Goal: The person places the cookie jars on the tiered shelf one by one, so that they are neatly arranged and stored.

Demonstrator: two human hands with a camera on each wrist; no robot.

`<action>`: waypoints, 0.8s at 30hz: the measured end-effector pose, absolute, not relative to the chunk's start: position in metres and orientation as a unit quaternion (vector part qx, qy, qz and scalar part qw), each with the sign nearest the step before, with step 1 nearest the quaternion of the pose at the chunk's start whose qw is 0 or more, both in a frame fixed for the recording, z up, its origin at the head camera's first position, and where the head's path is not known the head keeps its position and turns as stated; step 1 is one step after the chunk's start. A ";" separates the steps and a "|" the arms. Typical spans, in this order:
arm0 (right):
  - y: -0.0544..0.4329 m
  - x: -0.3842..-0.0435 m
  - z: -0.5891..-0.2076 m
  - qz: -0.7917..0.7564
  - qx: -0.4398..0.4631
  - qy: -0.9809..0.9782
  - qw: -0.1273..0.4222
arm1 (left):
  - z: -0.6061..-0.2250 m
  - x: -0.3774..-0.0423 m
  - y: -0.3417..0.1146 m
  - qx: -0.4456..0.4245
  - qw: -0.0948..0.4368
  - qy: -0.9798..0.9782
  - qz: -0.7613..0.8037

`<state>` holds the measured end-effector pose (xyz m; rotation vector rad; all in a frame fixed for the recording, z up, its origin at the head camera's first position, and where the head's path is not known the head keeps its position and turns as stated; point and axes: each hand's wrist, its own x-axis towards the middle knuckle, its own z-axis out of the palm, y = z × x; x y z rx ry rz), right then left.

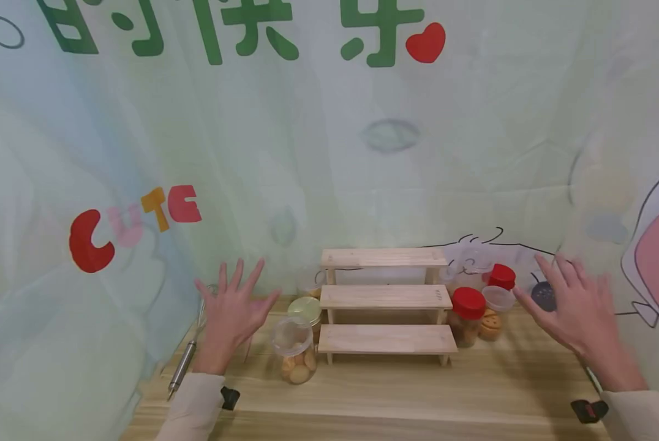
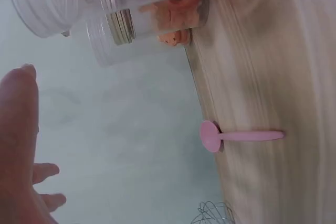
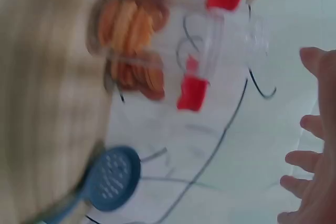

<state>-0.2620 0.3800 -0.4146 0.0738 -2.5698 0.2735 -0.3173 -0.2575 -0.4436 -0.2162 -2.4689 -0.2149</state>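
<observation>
My left hand [image 1: 234, 317] is spread with straight fingers and holds nothing, raised over the table's left side. To its right stand a jar of cookies with a clear lid [image 1: 293, 349] and a jar with a pale green lid [image 1: 305, 309]. The left wrist view shows a pink spoon [image 2: 247, 136] by the wall. My right hand [image 1: 577, 309], fingers apart, holds nothing either. Nearest it are a clear-lidded cookie jar [image 1: 497, 300], two red-lidded jars, the front one [image 1: 468, 304] beside the rack, and a blue-grey slotted skimmer [image 3: 113, 178].
A three-step wooden rack [image 1: 387, 339] stands mid-table between the jar groups. A metal whisk [image 1: 183, 367] lies along the left edge. Printed cloth [image 1: 329, 153] walls the table at the back and sides.
</observation>
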 end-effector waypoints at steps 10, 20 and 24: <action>0.324 -0.238 -0.464 0.291 0.064 -0.907 0.298 | -0.468 -0.285 -0.244 -0.154 0.327 -0.898 -0.252; 0.278 -0.245 -0.513 0.532 -0.052 -0.843 0.049 | -0.482 -0.268 -0.227 -0.164 0.121 -0.894 -0.400; 0.266 -0.251 -0.524 0.598 -0.084 -0.797 0.014 | -0.486 -0.264 -0.226 -0.167 0.097 -0.902 -0.385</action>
